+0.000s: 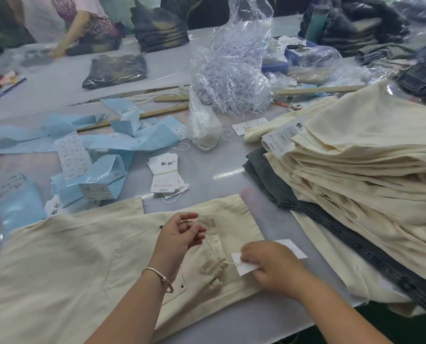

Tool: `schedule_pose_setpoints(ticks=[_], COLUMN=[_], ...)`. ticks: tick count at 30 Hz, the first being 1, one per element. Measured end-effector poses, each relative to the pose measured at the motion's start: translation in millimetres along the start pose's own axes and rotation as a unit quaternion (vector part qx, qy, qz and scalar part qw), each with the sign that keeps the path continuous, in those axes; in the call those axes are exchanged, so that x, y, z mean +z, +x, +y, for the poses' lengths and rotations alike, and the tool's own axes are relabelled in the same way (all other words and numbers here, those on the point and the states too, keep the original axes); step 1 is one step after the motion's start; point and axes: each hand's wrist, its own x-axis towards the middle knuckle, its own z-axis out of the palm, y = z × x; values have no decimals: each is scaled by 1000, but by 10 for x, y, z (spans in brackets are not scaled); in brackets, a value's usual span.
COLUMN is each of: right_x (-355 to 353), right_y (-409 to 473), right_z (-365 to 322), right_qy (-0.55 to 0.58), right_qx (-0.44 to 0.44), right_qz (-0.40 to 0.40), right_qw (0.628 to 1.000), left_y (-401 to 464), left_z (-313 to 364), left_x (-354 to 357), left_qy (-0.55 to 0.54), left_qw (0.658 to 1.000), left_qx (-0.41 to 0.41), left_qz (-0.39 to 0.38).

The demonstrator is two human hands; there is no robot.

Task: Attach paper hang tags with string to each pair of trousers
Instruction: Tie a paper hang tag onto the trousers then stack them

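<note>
At nine o'clock on the counter (pixel 214 155), loose blue backing sheets (pixel 21 137) and a strip of printed stickers (pixel 73 158); toward ten o'clock, a banded bundle of hang tags (pixel 166 176) waiting for later pairs. At six o'clock, cream trousers (pixel 58 256) spread flat, waistband end toward three o'clock. Above the back pocket, left hand (pixel 182 234) raised, fingers curled, apparently pinching the free end of the string (pixel 208 245) drawn up off the cloth. Just right of it, string passing through the belt loop (pixel 210 266) and on to the hang tag (pixel 246 266). Right hand (pixel 272 265) lying over that tag, fingers bent down on the card and pinning it at the waistband edge. At three o'clock, a tall stack of finished cream trousers (pixel 368 170) already tagged, over a dark denim pair (pixel 331 209). To do this step well: keep the card pinned flat, pull with the left hand in a steady line away from the loop so the knot closes snug against it, avoid jerking, which may tear the tag's hole or snap the thread, and check that only the belt loop is caught, not the pocket fabric beneath.
</note>
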Motion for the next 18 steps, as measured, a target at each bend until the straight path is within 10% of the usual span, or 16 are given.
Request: schedule_pose_setpoints(ticks=[9,14,18], right_x=[-361,-296,-127], right_y=[571,734,532], right_z=[-18,43,2], right_qy=[133,-111,85], right_qx=[100,20,-41], right_qz=[-67,50,73], right_qw=[984,992,993], left_y=[-187,-228,-247], left_z=[146,131,29], left_x=[-26,-4,40], left_qy=[60,103,110], left_qw=[997,993,993], left_qx=[57,60,28], left_qz=[2,14,11])
